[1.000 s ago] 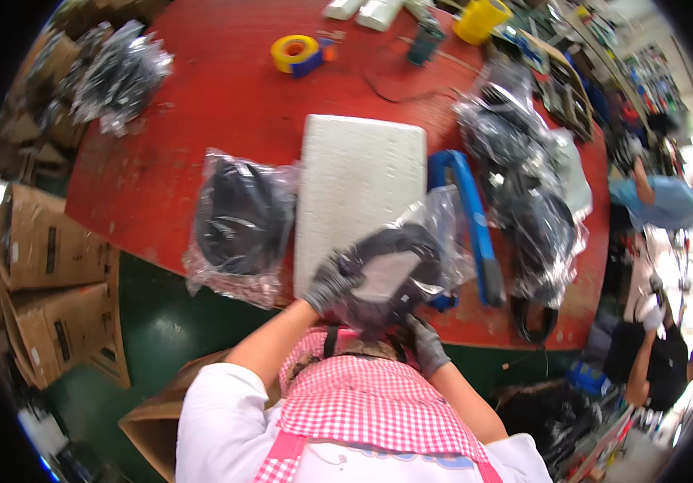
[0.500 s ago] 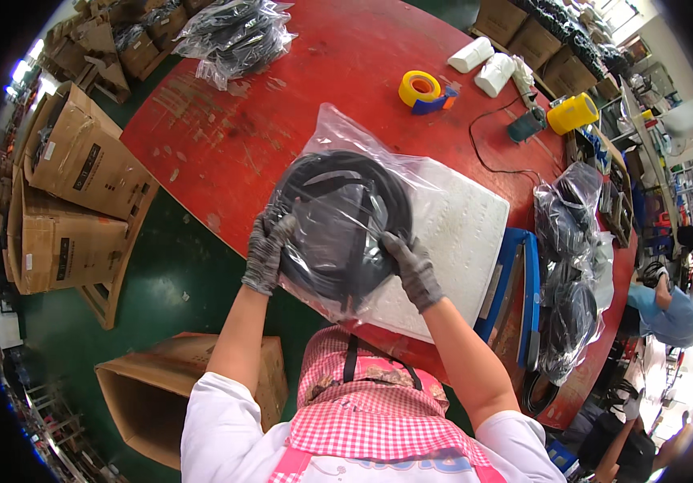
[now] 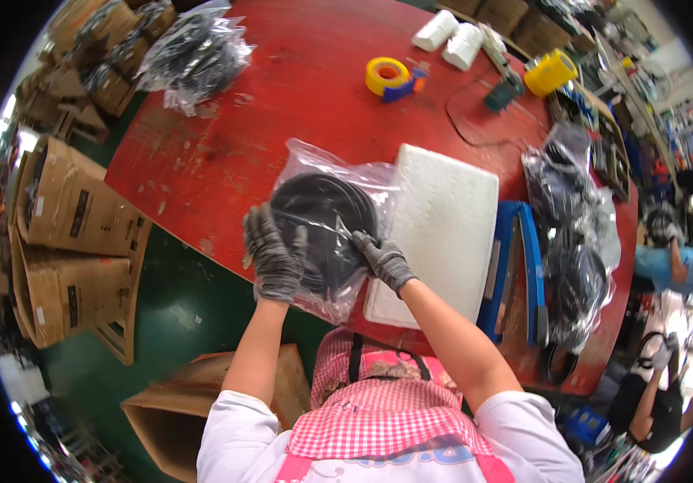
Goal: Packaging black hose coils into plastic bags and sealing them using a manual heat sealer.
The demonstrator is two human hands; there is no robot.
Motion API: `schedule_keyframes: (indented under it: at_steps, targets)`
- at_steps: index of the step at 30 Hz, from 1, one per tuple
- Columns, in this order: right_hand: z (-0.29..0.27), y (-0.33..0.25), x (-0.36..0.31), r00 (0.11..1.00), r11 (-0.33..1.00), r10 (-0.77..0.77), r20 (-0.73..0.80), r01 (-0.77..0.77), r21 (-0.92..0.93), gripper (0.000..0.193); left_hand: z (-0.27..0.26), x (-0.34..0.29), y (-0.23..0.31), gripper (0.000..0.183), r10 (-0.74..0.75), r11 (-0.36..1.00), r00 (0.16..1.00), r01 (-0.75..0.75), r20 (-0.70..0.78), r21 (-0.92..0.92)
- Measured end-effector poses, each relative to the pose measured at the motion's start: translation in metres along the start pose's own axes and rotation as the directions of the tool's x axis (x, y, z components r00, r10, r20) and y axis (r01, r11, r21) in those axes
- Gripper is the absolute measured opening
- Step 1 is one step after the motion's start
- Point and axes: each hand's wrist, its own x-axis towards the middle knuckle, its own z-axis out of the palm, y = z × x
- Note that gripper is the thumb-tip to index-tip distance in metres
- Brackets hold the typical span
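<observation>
A clear plastic bag with a coil of black cable or hose inside lies at the table's front edge, left of a white foam board. My left hand, in a grey knit glove, rests over the bag's left side with its fingers stretched out. At the right edge of the coil, my gloved right hand grips the bagged coil, fingers closed at its rim. The undersides of bag and coil are hidden.
On the red table are a tape dispenser, a blue long-armed tool, bagged coils at right and a bagged pile at far left. An open carton stands below. Two people work at right.
The bagged coil has shifted left and lies lower, uncovering more of the foam board. My left hand has let go of the coil's edge and spread over the bag.
</observation>
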Motion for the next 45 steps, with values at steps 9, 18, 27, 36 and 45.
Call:
schedule_keyframes:
  at_steps: [9,18,27,36,45]
  targets:
    - [-0.033,0.135,-0.131,0.989,0.926,-0.083,0.123,0.031,0.375,0.03,-0.005,-0.009,0.05,0.073,0.212,0.954,0.866,-0.284,0.452,0.097]
    - [-0.133,0.205,-0.259,0.982,0.81,0.046,-0.186,0.072,0.583,0.02,0.01,-0.02,0.064,0.064,0.243,0.942,0.934,-0.292,0.261,0.168]
    - [-0.297,0.315,-0.318,0.91,0.236,-0.17,-0.377,0.409,0.881,0.033,-0.05,-0.035,0.166,0.066,0.123,0.906,0.852,-0.306,0.509,0.292]
    - [-0.539,0.384,-0.253,0.595,0.382,0.629,-0.5,0.324,0.866,0.064,-0.004,-0.089,0.201,0.065,0.418,0.898,0.698,-0.222,0.581,-0.379]
    - [-0.61,0.393,-0.17,0.257,0.75,0.66,-0.706,-0.173,0.638,0.062,-0.023,-0.155,0.189,0.043,0.432,0.9,0.767,-0.333,0.474,-0.282]
